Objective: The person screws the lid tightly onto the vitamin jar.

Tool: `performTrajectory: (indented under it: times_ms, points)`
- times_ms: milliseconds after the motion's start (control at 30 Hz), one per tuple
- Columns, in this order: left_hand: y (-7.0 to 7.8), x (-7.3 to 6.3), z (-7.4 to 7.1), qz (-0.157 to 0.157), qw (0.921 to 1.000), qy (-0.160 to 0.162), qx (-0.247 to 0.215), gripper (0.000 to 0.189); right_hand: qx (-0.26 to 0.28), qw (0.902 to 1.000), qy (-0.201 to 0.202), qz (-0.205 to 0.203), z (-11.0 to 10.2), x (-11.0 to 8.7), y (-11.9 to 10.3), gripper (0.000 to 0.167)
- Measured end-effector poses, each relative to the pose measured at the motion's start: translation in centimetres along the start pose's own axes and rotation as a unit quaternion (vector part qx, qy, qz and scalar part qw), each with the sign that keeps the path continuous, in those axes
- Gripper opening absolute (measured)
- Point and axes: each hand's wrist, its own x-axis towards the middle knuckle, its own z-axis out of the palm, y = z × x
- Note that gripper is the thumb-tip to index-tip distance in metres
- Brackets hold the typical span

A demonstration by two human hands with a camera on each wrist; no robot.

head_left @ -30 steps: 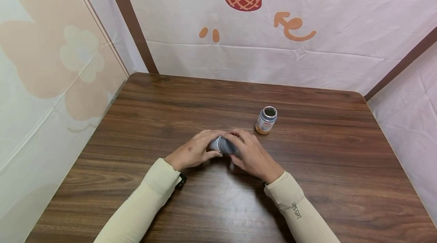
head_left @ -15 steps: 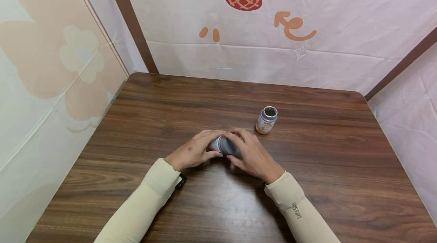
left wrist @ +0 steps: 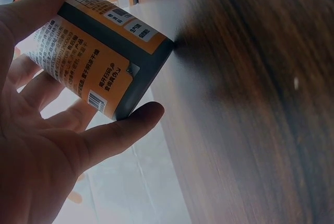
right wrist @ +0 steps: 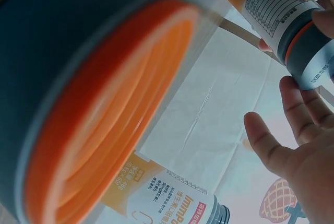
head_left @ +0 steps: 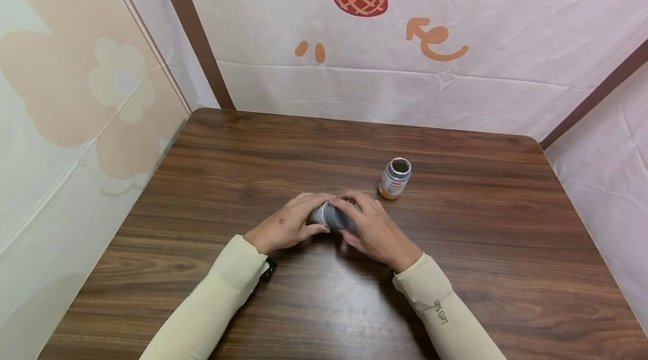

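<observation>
Mid-frame, a bottle (head_left: 319,215) is being gripped by the left hand (head_left: 288,225).
Its cap (head_left: 336,218) is being touched by the right hand (head_left: 377,230), grip unclear; right of centre, a jar (head_left: 394,184) is standing open, so one seems done, one left.

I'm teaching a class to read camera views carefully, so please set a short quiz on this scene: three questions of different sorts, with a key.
1. True or false: the standing bottle has an open, uncovered mouth.

2. Multiple choice: in the right wrist view, what colour is the inside of the loose cap in the foreground?
A. Green
B. Orange
C. White

3. Fill in the blank: the body of the tilted bottle is gripped by the person's ____ hand.

Key
1. True; its top shows a dark opening.
2. B.
3. Left; the left hand is around it.
</observation>
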Motion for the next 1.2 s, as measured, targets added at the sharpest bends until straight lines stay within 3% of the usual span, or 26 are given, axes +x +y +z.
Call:
performTrajectory:
  times_ms: [1200]
  points:
    - [0.02,0.07,-0.1,-0.001,1.0,-0.001,-0.004,0.06,-0.006,1.0,-0.004,-0.002,0.05,0.05,-0.03,0.066]
